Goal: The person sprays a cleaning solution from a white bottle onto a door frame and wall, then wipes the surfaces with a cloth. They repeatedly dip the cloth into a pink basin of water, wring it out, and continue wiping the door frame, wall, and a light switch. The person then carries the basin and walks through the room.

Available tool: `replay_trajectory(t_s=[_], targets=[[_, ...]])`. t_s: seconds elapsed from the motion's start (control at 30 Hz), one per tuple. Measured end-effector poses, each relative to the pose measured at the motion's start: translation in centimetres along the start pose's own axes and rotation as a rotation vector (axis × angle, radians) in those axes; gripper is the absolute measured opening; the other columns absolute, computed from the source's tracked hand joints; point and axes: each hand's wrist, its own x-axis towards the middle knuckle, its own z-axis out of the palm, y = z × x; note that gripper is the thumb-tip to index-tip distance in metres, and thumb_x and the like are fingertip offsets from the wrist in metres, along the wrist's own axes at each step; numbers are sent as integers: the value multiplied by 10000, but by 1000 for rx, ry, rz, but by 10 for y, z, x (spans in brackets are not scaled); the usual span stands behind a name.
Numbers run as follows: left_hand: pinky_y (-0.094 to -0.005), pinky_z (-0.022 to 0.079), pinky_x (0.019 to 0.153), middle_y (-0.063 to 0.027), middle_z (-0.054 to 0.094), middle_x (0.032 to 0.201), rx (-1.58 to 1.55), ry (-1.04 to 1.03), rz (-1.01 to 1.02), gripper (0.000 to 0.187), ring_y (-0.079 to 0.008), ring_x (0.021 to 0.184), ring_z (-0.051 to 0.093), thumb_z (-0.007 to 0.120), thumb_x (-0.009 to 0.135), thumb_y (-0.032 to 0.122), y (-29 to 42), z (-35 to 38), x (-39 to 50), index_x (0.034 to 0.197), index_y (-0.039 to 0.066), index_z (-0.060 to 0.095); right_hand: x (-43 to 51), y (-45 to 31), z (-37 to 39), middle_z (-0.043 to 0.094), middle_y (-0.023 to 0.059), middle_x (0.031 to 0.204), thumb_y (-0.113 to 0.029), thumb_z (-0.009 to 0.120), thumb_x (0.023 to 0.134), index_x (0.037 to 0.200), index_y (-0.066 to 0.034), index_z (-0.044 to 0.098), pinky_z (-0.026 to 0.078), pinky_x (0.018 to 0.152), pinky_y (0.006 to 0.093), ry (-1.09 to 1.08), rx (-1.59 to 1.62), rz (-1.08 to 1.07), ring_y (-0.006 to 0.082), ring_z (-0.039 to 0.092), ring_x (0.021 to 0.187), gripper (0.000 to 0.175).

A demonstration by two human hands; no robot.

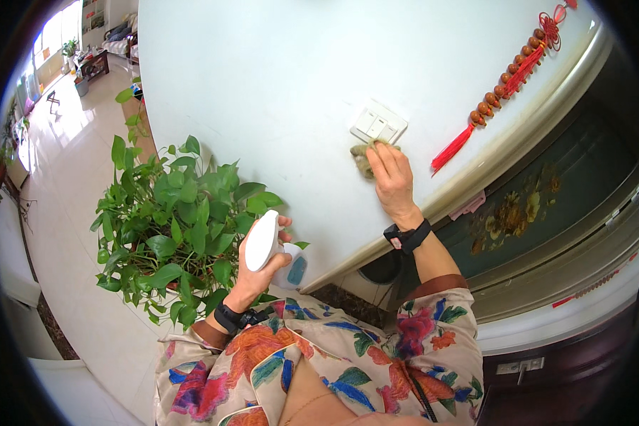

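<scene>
My left hand (261, 266) is closed around the neck of a white spray bottle (263, 240), held upright before the white wall; part of its body with a blue label shows below my fingers. In my right hand (395, 183) is a crumpled olive-green cloth (363, 160), pressed to the wall at the lower edge of a white wall switch panel (378, 123). The panel has several rockers, and the cloth touches its bottom rim. Both my wrists carry black bands.
A leafy potted pothos (181, 223) stands at left, close to my left hand. Red-tasselled wooden beads (494, 98) hang right of the switch. A framed door with a flower-patterned glass panel (516, 213) lies at right. Tiled floor (69, 213) runs back to a low dark table (94, 65).
</scene>
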Motion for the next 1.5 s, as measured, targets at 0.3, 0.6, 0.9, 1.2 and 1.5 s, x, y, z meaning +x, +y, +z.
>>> replay_trajectory(t_s=[0.3, 0.6, 0.9, 1.2, 1.5], targets=[[-308, 515, 851, -71, 653, 1234, -31, 68, -14, 611, -158, 977, 611, 673, 679, 28, 1, -2, 1, 1285, 11, 599, 2, -7, 18, 647, 115, 1201, -13, 683, 773, 1134, -4, 671, 513, 894, 377, -209, -19, -26, 275, 586, 1118, 361], [-299, 524, 843, -47, 631, 1235, 62, 41, 28, 577, -139, 978, 609, 688, 694, -14, -1, -12, 1, 1260, 27, 583, 10, -5, 18, 610, 120, 1246, 13, 673, 768, 1153, 19, 648, 505, 866, 360, -138, -219, -41, 257, 580, 1102, 386], [-304, 526, 848, -50, 632, 1234, 91, 59, 26, 579, -144, 978, 612, 688, 686, -18, -3, -11, -2, 1254, 27, 584, 10, -2, 14, 620, 135, 1235, 16, 678, 775, 1167, 31, 639, 509, 878, 358, -112, -170, 42, 273, 581, 1111, 394], [-299, 521, 835, -45, 633, 1202, 68, 51, 42, 575, -141, 973, 614, 687, 692, -17, -1, -11, -10, 1256, 32, 590, 7, -4, 14, 612, 118, 1225, -11, 674, 784, 1146, 21, 647, 505, 881, 350, -37, -150, -71, 257, 578, 1105, 364], [-300, 524, 826, -44, 631, 1203, 32, 32, 13, 582, -141, 968, 612, 679, 687, -27, -1, -8, -14, 1259, 34, 586, 6, -7, 9, 608, 125, 1238, -2, 671, 791, 1145, 28, 650, 502, 884, 342, -71, -244, -130, 251, 575, 1124, 356]])
